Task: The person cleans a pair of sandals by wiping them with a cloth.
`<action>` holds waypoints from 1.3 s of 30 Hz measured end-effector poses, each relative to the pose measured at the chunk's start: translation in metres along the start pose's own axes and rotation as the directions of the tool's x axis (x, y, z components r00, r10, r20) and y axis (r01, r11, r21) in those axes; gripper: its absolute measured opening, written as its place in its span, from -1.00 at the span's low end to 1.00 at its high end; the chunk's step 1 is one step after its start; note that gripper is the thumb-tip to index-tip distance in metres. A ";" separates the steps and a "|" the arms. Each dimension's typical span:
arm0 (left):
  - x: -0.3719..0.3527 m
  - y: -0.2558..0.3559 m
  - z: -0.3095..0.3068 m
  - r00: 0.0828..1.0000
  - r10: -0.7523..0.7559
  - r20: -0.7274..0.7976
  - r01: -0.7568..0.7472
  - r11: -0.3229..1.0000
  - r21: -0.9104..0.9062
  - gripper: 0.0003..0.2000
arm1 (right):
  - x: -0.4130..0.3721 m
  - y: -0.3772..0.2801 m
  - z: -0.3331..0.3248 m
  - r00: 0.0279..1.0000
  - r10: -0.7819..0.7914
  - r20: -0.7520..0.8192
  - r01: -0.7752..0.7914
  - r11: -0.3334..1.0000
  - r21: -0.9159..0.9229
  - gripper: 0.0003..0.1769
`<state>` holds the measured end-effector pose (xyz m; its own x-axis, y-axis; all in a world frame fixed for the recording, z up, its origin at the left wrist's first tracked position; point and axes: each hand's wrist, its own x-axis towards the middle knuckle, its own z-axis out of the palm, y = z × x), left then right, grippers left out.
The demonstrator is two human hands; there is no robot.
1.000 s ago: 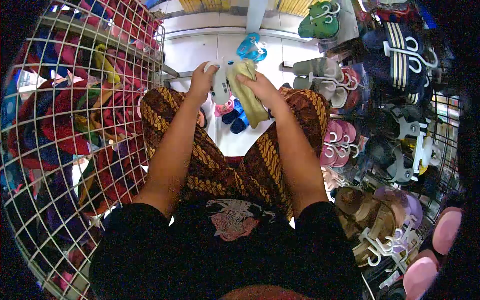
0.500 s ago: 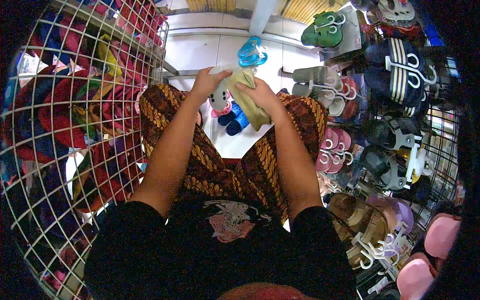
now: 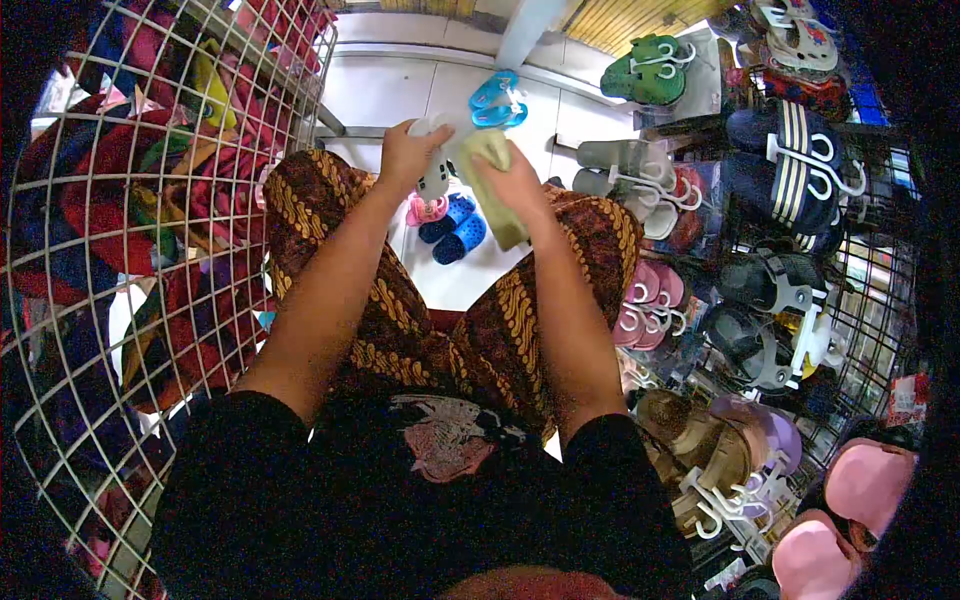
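My left hand [image 3: 403, 158] is closed around a white shoe [image 3: 434, 180] with small dark marks, raised over the floor between my knees; its exact style is hard to make out. Bunched in my right hand [image 3: 512, 182] is a yellow-green cloth [image 3: 508, 222], just right of the shoe and apart from it. Below the hands, a pair of blue clogs [image 3: 460, 240] with holes rests on the white tiles, beside a pink shoe [image 3: 427, 209]. Farther out lie light-blue sandals [image 3: 497, 114] on a white hanger.
On my left stands a wire grid rack [image 3: 150, 180] with colourful goods behind it. To my right hang many sandals, including green clogs [image 3: 650, 72], striped navy slides [image 3: 795, 165] and pink slippers [image 3: 815, 555]. A metal post [image 3: 530, 40] rises ahead.
My right hand has drawn the cloth away from the shoe, leaving a gap between them. My left hand still holds the shoe, and the view has shifted slightly.
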<state>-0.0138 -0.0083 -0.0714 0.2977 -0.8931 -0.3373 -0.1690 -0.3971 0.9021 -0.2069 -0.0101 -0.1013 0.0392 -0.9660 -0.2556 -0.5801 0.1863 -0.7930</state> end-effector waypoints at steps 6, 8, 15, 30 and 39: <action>-0.006 0.005 0.000 1.000 0.018 0.001 -0.017 0.997 -0.072 -0.59 | 0.004 0.007 0.004 1.000 0.011 0.008 -0.012 0.994 0.107 -0.34; 0.006 -0.011 0.005 1.000 -0.002 0.009 0.002 0.996 -0.085 -0.59 | 0.004 0.007 0.010 0.999 0.034 -0.023 -0.034 0.999 0.028 -0.35; 0.009 -0.019 0.008 0.998 -0.020 0.054 0.026 0.993 -0.116 -0.57 | -0.008 -0.008 0.008 0.997 -0.077 -0.030 0.076 0.996 -0.052 -0.24; 0.004 -0.016 0.008 0.995 -0.034 0.091 0.037 0.999 -0.032 -0.54 | -0.011 -0.016 0.004 0.984 -0.086 -0.158 0.080 0.996 -0.046 -0.21; 0.002 -0.015 0.009 0.997 -0.023 0.068 0.023 1.000 -0.005 -0.51 | -0.018 -0.027 0.005 0.985 -0.093 -0.145 0.062 0.977 -0.202 -0.35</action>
<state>-0.0188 -0.0058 -0.0882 0.2369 -0.8960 -0.3756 -0.1573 -0.4168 0.8953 -0.1880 0.0035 -0.0777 -0.0256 -0.9949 -0.0977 -0.7290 0.0855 -0.6791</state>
